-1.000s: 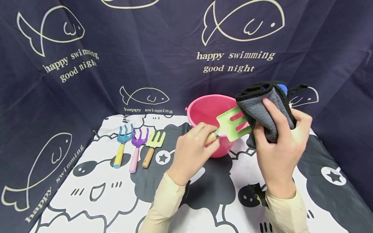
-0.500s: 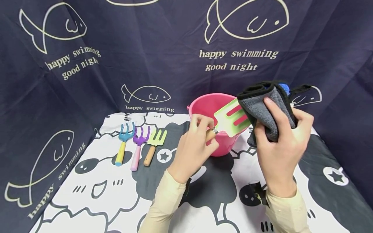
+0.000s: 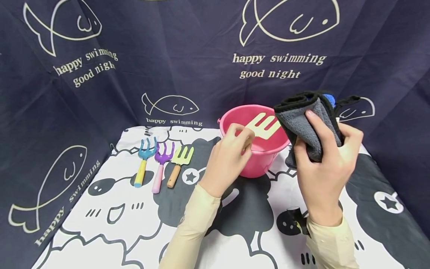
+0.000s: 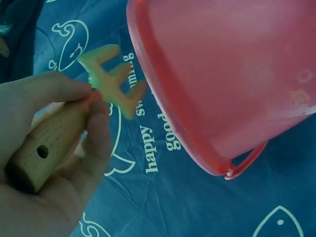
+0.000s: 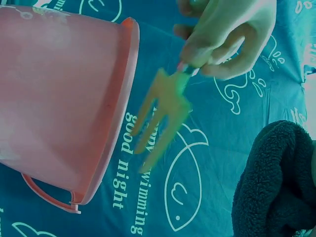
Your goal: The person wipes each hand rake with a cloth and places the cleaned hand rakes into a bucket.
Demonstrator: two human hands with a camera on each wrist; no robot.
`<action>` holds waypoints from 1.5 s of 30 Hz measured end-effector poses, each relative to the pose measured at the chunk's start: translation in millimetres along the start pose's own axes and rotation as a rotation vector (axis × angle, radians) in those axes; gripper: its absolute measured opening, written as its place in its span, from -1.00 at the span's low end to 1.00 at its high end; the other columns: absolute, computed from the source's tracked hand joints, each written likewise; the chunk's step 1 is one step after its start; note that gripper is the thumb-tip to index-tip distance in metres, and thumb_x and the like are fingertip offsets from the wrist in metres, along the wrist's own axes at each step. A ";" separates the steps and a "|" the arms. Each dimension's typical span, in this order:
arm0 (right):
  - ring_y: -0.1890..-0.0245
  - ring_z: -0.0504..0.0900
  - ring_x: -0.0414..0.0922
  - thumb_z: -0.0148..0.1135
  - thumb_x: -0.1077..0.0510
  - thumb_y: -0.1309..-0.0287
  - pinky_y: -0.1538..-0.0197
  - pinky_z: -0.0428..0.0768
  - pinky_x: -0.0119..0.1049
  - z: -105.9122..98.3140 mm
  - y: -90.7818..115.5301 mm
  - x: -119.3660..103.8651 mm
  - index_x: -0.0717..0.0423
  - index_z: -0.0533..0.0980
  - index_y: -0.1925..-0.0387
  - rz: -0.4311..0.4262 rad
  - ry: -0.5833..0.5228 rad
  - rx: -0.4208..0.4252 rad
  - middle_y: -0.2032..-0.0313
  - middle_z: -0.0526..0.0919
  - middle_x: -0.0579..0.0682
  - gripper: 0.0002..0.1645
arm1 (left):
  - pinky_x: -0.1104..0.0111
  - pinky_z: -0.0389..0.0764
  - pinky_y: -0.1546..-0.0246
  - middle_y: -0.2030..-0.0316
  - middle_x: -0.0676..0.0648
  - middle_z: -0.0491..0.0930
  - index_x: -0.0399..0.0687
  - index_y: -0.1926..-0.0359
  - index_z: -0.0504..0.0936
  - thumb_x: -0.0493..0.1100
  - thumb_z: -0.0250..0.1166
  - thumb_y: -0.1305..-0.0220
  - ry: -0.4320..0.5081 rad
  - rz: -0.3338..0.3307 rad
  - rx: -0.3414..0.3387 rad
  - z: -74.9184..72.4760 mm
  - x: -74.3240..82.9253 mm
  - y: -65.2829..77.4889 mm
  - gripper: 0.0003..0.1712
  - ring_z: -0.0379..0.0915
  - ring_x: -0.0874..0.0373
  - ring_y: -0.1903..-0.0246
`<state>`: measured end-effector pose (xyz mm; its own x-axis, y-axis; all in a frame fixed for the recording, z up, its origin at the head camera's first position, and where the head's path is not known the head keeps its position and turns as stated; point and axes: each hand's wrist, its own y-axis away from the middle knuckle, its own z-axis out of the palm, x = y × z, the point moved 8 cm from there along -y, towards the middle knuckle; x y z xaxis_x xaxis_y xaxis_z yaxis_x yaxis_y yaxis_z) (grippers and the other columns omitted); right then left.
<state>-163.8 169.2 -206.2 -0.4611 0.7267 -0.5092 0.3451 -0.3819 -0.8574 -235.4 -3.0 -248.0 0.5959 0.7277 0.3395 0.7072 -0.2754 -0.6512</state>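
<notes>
My left hand (image 3: 231, 160) grips a small garden fork (image 3: 263, 126) with a pale green three-pronged head. In the left wrist view, its wooden handle (image 4: 47, 148) lies across the palm, with a hole near the end. The fork head is held over the mouth of a pink bucket (image 3: 256, 164) in the head view. On the right, my right hand (image 3: 327, 168) holds a folded grey towel (image 3: 302, 129) with black edging and a bit of blue at the top. A gap now shows between towel and prongs; the right wrist view catches the towel's fuzzy pile (image 5: 276, 182).
Three more forks lie side by side on the left of the table: a blue one (image 3: 147, 151) with a yellow handle, a purple one (image 3: 164, 157) with a pink handle, and a green one (image 3: 182, 157) with a wooden handle. Dark printed cloth (image 3: 168, 56) hangs behind.
The fork, earlier with its prongs against the towel, has come away to the left and turned over in my left hand. My right hand keeps its grip on the towel.
</notes>
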 end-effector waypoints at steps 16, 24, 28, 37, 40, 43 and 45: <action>0.00 0.43 0.22 0.24 0.32 0.02 -0.01 0.41 0.18 -0.6 1.7 -5.2 0.01 0.71 0.07 -0.018 0.007 -0.007 0.08 0.46 0.54 -0.58 | 0.23 0.73 0.14 0.20 -0.06 0.74 -0.03 0.13 0.71 -0.14 0.43 0.00 -0.238 -0.062 -0.573 77.7 -0.9 -44.9 -0.67 0.66 0.05 0.23; 0.00 0.44 0.23 0.25 0.30 0.01 0.02 0.39 0.22 0.8 3.4 -3.7 -0.02 0.71 0.07 -0.023 0.012 -0.027 0.07 0.46 0.53 -0.58 | 0.16 0.71 0.14 0.26 -0.02 0.74 0.04 0.19 0.72 0.13 0.16 -0.27 -0.251 -0.245 -0.740 100.8 -9.6 -41.4 -0.65 0.65 0.02 0.26; 0.00 0.44 0.23 0.25 0.30 0.02 0.01 0.39 0.22 1.5 4.3 -3.4 -0.02 0.70 0.06 -0.025 0.016 -0.039 0.08 0.45 0.53 -0.57 | 0.14 0.64 0.09 0.21 -0.01 0.74 0.13 0.14 0.74 0.29 -0.04 -0.33 -0.335 -0.256 -0.790 108.5 -7.8 -36.9 -0.46 0.61 -0.01 0.19; 0.01 0.45 0.21 0.25 0.29 0.02 0.03 0.41 0.17 3.7 3.1 -4.3 -0.03 0.70 0.05 -0.028 0.011 -0.043 0.10 0.45 0.51 -0.57 | 0.16 0.56 0.04 0.15 0.01 0.74 0.10 0.06 0.69 0.39 -0.18 -0.34 -0.394 -0.254 -0.761 106.9 -6.5 -41.8 -0.32 0.58 -0.01 0.10; 0.02 0.45 0.21 0.25 0.28 0.02 0.03 0.41 0.17 3.7 2.5 -4.5 -0.03 0.70 0.05 -0.027 0.011 -0.042 0.10 0.46 0.51 -0.57 | 0.16 0.58 0.07 0.14 -0.01 0.74 0.03 0.03 0.63 0.39 -0.19 -0.34 -0.393 -0.234 -0.727 103.4 -5.3 -44.0 -0.31 0.60 -0.03 0.10; 0.03 0.46 0.22 0.26 0.29 0.02 0.04 0.41 0.16 3.1 2.6 -5.6 -0.02 0.70 0.05 -0.028 0.011 -0.039 0.11 0.46 0.52 -0.57 | 0.15 0.61 0.15 0.18 -0.03 0.76 -0.02 0.07 0.60 0.38 -0.21 -0.36 -0.409 -0.205 -0.652 95.9 -5.1 -46.5 -0.31 0.63 -0.06 0.16; 0.04 0.46 0.22 0.26 0.29 0.02 0.04 0.41 0.15 2.7 2.5 -6.3 -0.01 0.70 0.06 -0.029 0.007 -0.037 0.11 0.46 0.52 -0.57 | 0.14 0.62 0.21 0.25 -0.05 0.77 -0.04 0.13 0.61 0.33 -0.19 -0.38 -0.434 -0.193 -0.586 87.1 -6.7 -48.6 -0.34 0.65 -0.08 0.23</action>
<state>-162.2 162.2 -205.3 -0.4655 0.7413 -0.4835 0.3615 -0.3394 -0.8684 -306.9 60.2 -277.7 0.3235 0.9456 0.0344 0.9426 -0.3189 -0.0988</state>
